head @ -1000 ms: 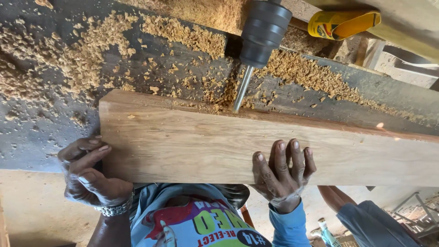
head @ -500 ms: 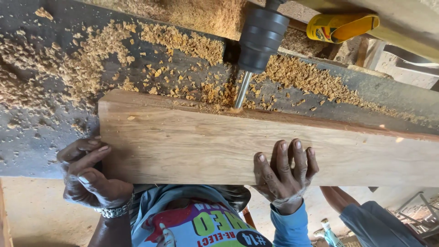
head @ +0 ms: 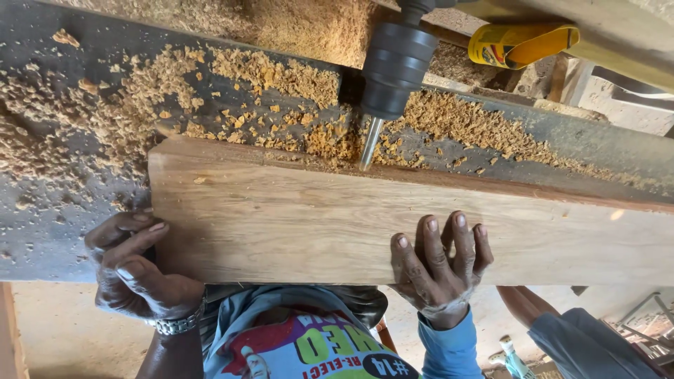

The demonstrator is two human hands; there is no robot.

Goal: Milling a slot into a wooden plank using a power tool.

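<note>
A long pale wooden plank (head: 295, 224) lies across a dark machine bed (head: 63, 231) strewn with wood shavings. My left hand (head: 137, 270), with a metal watch on its wrist, curls around the plank's near left corner. On the plank's near edge, further right, my right hand (head: 439, 263) presses flat with its fingers spread, a blue cuff at the wrist. A dark drill chuck (head: 397, 67) hangs over the far edge, and its thin bit (head: 368, 144) meets the plank's far side.
Heaps of shavings (head: 309, 28) cover the back of the bed. A yellow part (head: 519, 43) sits at the upper right. Another person's forearm and grey-blue sleeve (head: 562, 330) reach in under the plank at the lower right.
</note>
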